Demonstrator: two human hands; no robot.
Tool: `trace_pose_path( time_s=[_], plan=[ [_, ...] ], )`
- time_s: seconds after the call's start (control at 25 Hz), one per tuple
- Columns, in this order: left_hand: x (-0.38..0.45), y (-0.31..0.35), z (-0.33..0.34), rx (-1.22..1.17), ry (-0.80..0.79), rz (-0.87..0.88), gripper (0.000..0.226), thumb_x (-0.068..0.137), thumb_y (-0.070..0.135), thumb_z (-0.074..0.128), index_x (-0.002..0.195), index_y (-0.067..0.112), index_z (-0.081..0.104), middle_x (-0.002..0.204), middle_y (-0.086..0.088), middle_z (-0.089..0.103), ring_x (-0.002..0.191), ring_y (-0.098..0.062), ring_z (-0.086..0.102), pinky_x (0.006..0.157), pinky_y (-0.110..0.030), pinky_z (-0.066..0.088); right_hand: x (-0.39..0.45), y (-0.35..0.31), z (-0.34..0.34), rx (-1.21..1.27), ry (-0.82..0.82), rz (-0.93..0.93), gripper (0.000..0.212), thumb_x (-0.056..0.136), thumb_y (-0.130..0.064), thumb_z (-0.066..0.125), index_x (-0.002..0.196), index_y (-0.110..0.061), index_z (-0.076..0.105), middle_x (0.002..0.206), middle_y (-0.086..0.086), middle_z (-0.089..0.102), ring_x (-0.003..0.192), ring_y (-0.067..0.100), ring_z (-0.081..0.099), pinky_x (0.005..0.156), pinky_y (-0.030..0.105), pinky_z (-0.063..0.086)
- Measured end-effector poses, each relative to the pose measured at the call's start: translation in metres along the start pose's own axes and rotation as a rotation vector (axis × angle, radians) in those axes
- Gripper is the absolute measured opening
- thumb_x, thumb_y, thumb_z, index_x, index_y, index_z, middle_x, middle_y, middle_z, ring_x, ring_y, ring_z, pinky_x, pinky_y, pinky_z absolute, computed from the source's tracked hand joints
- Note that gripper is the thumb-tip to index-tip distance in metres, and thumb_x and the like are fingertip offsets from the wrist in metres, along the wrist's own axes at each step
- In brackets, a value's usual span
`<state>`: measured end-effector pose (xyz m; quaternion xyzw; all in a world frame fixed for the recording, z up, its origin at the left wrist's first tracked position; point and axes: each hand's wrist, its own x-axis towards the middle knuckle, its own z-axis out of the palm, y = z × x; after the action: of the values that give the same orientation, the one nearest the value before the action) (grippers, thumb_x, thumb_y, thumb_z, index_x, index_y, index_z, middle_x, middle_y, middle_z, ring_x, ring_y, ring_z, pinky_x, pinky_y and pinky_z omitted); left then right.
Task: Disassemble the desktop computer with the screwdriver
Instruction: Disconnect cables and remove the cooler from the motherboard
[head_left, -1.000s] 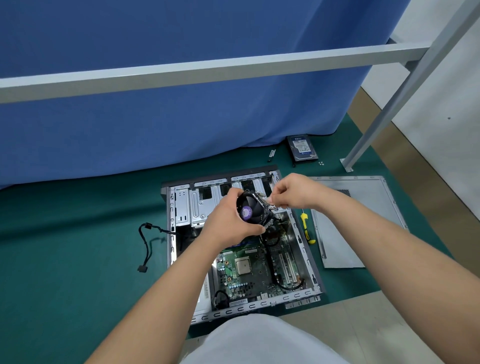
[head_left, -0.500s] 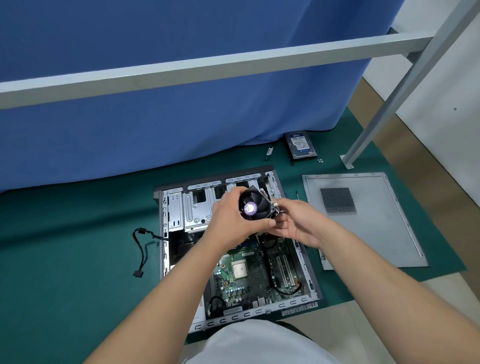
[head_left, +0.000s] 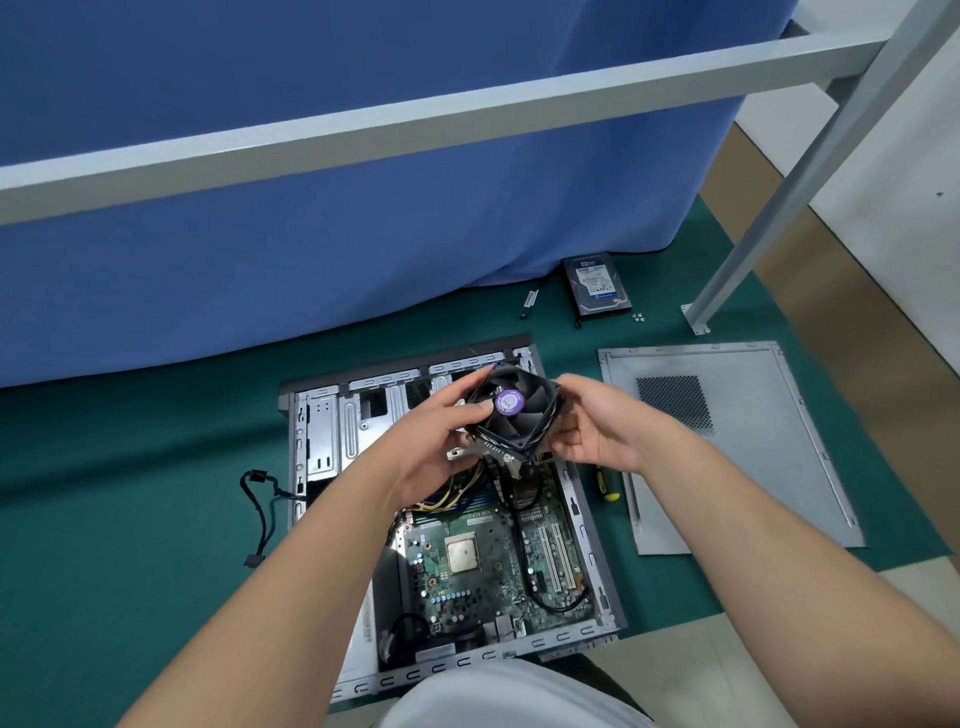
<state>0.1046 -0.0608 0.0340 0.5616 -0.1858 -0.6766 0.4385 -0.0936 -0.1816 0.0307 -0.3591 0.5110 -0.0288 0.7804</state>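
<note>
Both hands have shifted on the cooler fan (head_left: 511, 410): a moment ago the right hand (head_left: 592, 426) was reaching under it from the side, and now it cups the fan's right edge, while the left hand (head_left: 441, 431) grips the left edge with the thumb lying over the top. Between them the fan is held up in the middle of the frame, above the far half of the open computer case (head_left: 597, 566), label facing up.

Low in the frame, closest to the person, the circuit board (head_left: 467, 582) lies bare in the case with the square processor (head_left: 461, 554) uncovered, so the cooler looks to be off its mount. I cannot tell whether its wire is still plugged in. The board, its cables and the metal drive cage at the far end seem to be what is left.

To the right of the case the yellow-handled screwdriver (head_left: 605, 486) lies on the green mat (head_left: 130, 493), partly hidden by the right wrist, with the removed side panel (head_left: 737, 452) just beyond it. A loose black cable (head_left: 260, 514) lies left of the case. Farther back, by the blue curtain (head_left: 311, 234), sits the hard drive (head_left: 597, 283) with small screws (head_left: 639, 315) beside it.

The mat left of the case offers the widest room for setting the fan down; the right side is crowded by panel and tool.
</note>
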Motion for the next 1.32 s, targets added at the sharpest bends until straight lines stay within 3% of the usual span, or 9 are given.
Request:
trace_pose_path(
  time_s=[0.2,0.28,0.36,0.44,0.6,0.84,0.96,1.12,1.32],
  plan=[
    [0.024,0.002,0.016,-0.131,0.149,0.005,0.037,0.087,0.009,0.076,0.115,0.033,0.076,0.109,-0.01,0.076,0.093,-0.026,0.062,0.079,-0.04,0.059,0.009,-0.024,-0.018,-0.128,0.092,-0.072,0.035,0.104,-0.047,0.053,0.109,-0.015,0.064,0.087,0.011,0.076,0.075,0.025,0.076,0.069,0.038,0.063],
    [0.031,0.005,0.021,-0.119,0.232,0.025,0.034,0.086,0.011,0.078,0.114,0.031,0.075,0.104,-0.008,0.078,0.082,-0.023,0.061,0.072,-0.036,0.057,0.009,-0.032,-0.025,-0.36,0.261,-0.262,0.038,0.103,-0.055,0.048,0.11,-0.021,0.064,0.1,0.003,0.077,0.085,0.021,0.076,0.08,0.042,0.063],
    [0.038,0.013,0.024,-0.074,0.303,0.051,0.037,0.084,0.011,0.08,0.115,0.031,0.073,0.104,-0.013,0.078,0.075,-0.022,0.057,0.071,-0.036,0.052,0.003,-0.04,-0.029,-0.618,0.394,-0.564,0.037,0.095,-0.064,0.05,0.106,-0.032,0.064,0.111,-0.013,0.072,0.097,0.004,0.07,0.087,0.032,0.057],
    [0.047,0.023,0.027,-0.025,0.351,0.067,0.041,0.082,0.01,0.082,0.116,0.03,0.071,0.102,-0.017,0.077,0.079,-0.025,0.054,0.075,-0.039,0.047,-0.006,-0.047,-0.03,-0.84,0.286,-0.733,0.045,0.08,-0.074,0.055,0.109,-0.04,0.059,0.12,-0.02,0.064,0.106,-0.003,0.061,0.09,0.026,0.05],
    [0.064,0.044,0.043,0.029,0.349,0.082,0.05,0.08,0.01,0.085,0.122,0.026,0.064,0.095,-0.002,0.078,0.068,-0.016,0.064,0.07,-0.032,0.05,-0.003,-0.065,-0.025,-1.294,0.152,-0.637,0.054,0.069,-0.076,0.068,0.1,-0.036,0.051,0.12,-0.012,0.049,0.106,0.01,0.052,0.091,0.039,0.05],
    [0.098,0.064,0.059,0.026,0.286,0.06,0.05,0.079,0.019,0.088,0.121,0.024,0.062,0.088,-0.002,0.078,0.061,-0.011,0.067,0.064,-0.027,0.055,0.021,-0.096,-0.035,-1.408,0.28,-0.569,0.047,0.062,-0.064,0.08,0.081,-0.031,0.052,0.1,-0.01,0.046,0.086,0.011,0.055,0.071,0.033,0.05],
    [0.117,0.069,0.049,0.207,0.28,0.109,0.042,0.086,0.042,0.081,0.122,0.032,0.063,0.107,0.003,0.074,0.082,-0.01,0.064,0.084,-0.028,0.055,0.029,-0.114,-0.051,-1.338,0.268,-0.504,0.054,0.047,-0.073,0.073,0.078,-0.031,0.057,0.097,-0.012,0.049,0.086,0.008,0.056,0.077,0.034,0.052],
    [0.135,0.054,-0.002,1.061,0.482,0.125,0.052,0.097,0.06,0.055,0.143,0.036,0.053,0.147,-0.001,0.055,0.14,-0.025,0.043,0.114,-0.04,0.037,0.054,-0.149,-0.088,-1.35,0.357,-0.388,0.053,0.049,-0.07,0.079,0.075,-0.027,0.063,0.088,-0.01,0.061,0.084,0.009,0.057,0.068,0.031,0.048],
    [0.143,0.021,-0.028,1.395,0.466,0.005,0.071,0.094,0.08,0.021,0.156,0.046,0.029,0.171,0.009,0.016,0.158,-0.018,0.002,0.123,-0.046,0.003,0.112,-0.188,-0.124,-1.371,0.461,-0.132,0.053,0.057,-0.07,0.082,0.073,-0.022,0.065,0.078,-0.005,0.067,0.074,0.015,0.062,0.057,0.029,0.043]
  ],
)
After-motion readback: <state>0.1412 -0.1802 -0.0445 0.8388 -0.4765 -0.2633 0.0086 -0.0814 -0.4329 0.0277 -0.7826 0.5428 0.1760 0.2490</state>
